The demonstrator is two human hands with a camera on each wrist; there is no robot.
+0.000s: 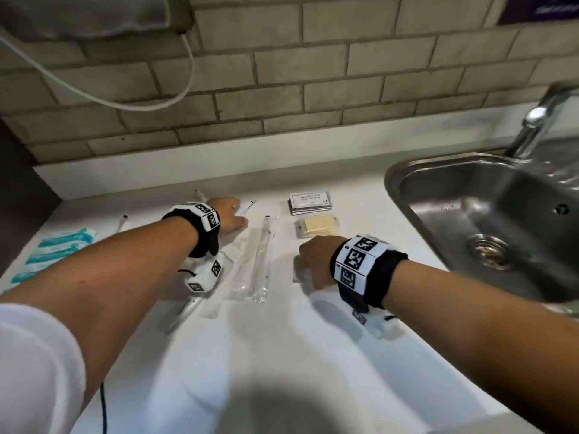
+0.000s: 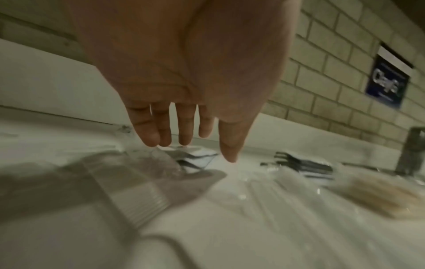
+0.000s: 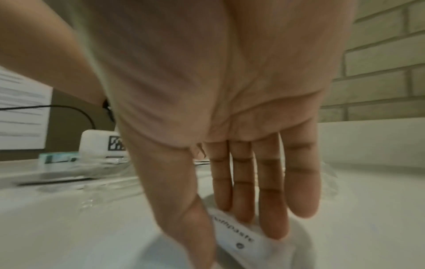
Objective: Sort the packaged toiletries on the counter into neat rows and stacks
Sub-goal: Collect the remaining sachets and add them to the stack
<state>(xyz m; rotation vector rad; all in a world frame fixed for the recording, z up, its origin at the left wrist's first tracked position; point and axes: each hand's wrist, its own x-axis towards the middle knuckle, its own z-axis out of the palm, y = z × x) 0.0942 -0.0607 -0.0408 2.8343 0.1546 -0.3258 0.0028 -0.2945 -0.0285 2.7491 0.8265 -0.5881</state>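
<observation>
My right hand (image 1: 308, 261) (image 3: 227, 240) reaches down onto a small white toothpaste packet (image 1: 299, 272) (image 3: 239, 236) on the counter. Its straight fingers (image 3: 271, 209) touch the packet's top and the thumb lies along its left edge. My left hand (image 1: 239, 214) (image 2: 197, 151) hovers with straight, spread fingers over clear-wrapped packets (image 1: 257, 261) (image 2: 147, 174), holding nothing. A stack of white shampoo sachets (image 1: 310, 202) (image 2: 308, 167) lies further back. A clear packet with a pale yellow item (image 1: 318, 227) (image 2: 379, 196) sits just in front of that stack.
Teal-striped packets (image 1: 56, 252) (image 3: 57, 157) lie at the counter's left end. A steel sink (image 1: 407, 183) with a tap (image 1: 535, 123) fills the right side. A tiled wall (image 1: 282, 89) backs the white counter (image 1: 282, 355), and a white cable (image 1: 131, 103) hangs at the left.
</observation>
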